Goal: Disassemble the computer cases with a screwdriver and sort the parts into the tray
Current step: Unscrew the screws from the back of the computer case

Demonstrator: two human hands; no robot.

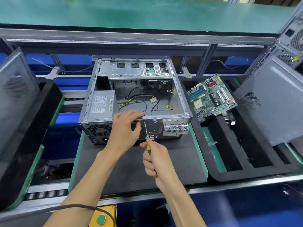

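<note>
An open grey computer case (pixel 180 97) lies on a black mat (pixel 172 161) in the middle, with its rear panel toward me. Inside are a power supply (pixel 101 104) at the left and loose cables (pixel 141 99). My right hand (pixel 157 161) grips the yellow handle of a screwdriver (pixel 146 131), whose tip meets the top edge of the rear panel. My left hand (pixel 126 128) rests on the case's rear top edge beside the tip, fingers over the rim and thumb on the panel. A green motherboard (pixel 211 97) lies in the black tray (pixel 229 174) at the right.
A grey side panel (pixel 275 108) leans over the tray's right side. Another dark panel (pixel 14 95) stands in a black tray at the left. More cases are stacked at the far right (pixel 293 41). A yellow box with a green button (pixel 101 218) sits below my left arm.
</note>
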